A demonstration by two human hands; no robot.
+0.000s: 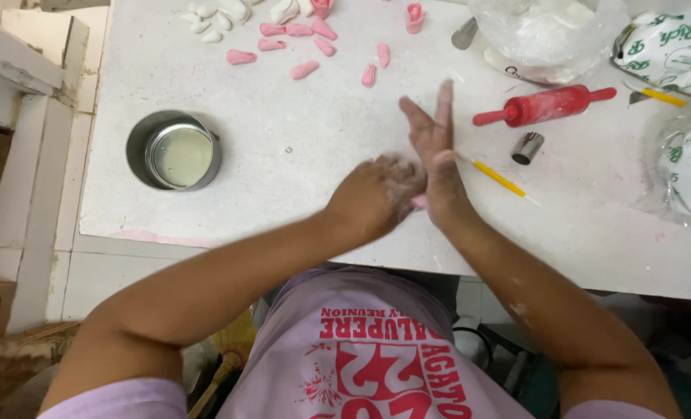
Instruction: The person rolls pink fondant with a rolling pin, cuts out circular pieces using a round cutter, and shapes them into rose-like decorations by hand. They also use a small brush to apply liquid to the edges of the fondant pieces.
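Note:
My left hand (376,190) and my right hand (437,155) are pressed palm to palm over the white floured board (299,147). A small piece of pink dough (419,202) shows between the heels of the palms. The fingers of my right hand point away from me, flat and straight. Both hands are dusted with white flour. Most of the dough is hidden between the palms.
Several shaped pink dough pieces (304,70) and white ones (210,14) lie at the far side. A round metal tin (173,151) sits left. A red rolling pin (543,106), a small metal cutter (528,147), a yellow-handled tool (500,179) and plastic bags (547,31) lie right.

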